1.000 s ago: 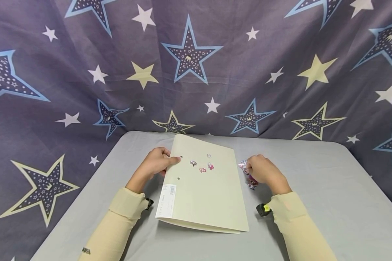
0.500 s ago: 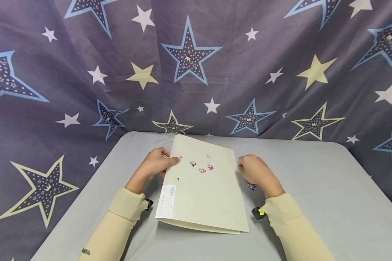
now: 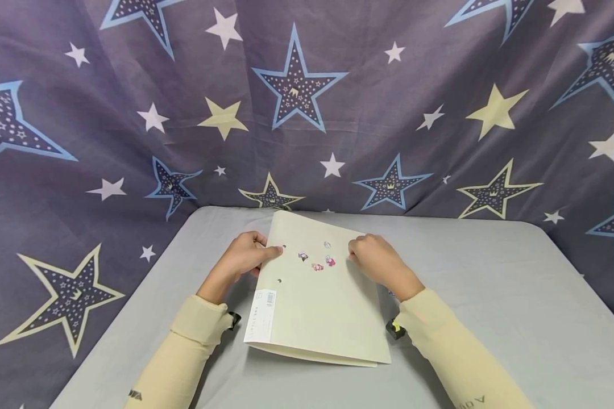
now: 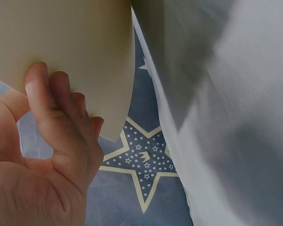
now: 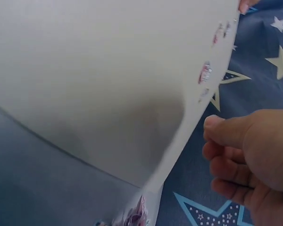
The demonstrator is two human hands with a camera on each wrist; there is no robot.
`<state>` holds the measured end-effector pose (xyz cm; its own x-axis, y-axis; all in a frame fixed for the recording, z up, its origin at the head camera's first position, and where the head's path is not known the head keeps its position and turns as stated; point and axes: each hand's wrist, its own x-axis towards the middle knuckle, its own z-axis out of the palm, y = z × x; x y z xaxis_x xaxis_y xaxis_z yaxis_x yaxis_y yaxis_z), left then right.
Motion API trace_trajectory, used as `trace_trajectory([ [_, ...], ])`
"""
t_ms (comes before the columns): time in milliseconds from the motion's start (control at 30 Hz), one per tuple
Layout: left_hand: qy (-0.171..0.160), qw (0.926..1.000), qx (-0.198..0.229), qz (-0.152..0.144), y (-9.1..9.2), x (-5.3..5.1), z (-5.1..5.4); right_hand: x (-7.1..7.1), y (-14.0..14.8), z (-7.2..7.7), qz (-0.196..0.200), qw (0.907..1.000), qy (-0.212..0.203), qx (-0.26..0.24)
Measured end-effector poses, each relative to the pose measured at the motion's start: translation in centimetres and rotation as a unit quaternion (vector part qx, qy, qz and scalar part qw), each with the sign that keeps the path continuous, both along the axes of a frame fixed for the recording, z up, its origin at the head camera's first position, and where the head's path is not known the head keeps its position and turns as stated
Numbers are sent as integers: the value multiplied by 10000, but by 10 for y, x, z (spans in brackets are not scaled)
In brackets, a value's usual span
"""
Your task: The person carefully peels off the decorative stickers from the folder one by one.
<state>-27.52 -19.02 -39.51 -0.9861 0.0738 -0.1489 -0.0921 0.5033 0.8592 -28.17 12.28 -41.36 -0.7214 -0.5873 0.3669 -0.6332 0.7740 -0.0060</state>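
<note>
A cream folder (image 3: 327, 318) stands tilted on the table, with two small holes and a barcode label near its left edge. Several small colourful stickers (image 3: 317, 266) are on its upper face. My left hand (image 3: 245, 254) grips the folder's left edge, thumb in front; the left wrist view shows the fingers (image 4: 59, 108) against its back. Over the folder's upper right part is my right hand (image 3: 381, 261), fingers curled and thumb tip near the index finger. The right wrist view shows the hand (image 5: 254, 160) beside the stickered face; whether something tiny is between the fingertips cannot be told.
Shiny, colourful pieces (image 5: 137, 214) lie right of the folder, mostly hidden by my right wrist in the head view. A grey cloth covers the table (image 3: 491, 284). A star-patterned curtain (image 3: 368, 136) hangs behind it.
My right hand has moved left from the shiny pieces beside the folder to above the folder's upper right part. The left hand and the folder have stayed in place.
</note>
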Motion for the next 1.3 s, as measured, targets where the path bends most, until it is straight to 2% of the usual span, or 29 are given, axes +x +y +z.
trace_trajectory([
  [333, 72, 10000, -16, 2, 0, 1, 0, -3, -13, 4, 406, 9975, 198, 537],
  [567, 46, 10000, -44, 2, 0, 0, -1, -6, -18, 1, 688, 9896, 754, 1014],
  [1033, 58, 10000, -72, 22, 1, 0, 0, -6, -16, -8, 972, 9801, 1183, 1266],
  [1167, 72, 10000, -34, 16, 1, 1, 0, -6, -18, -9, 1094, 9724, 1448, 1464],
  [1300, 74, 10000, -11, -2, 0, 1, -1, -7, -19, -11, 1275, 9575, 1822, 1835],
])
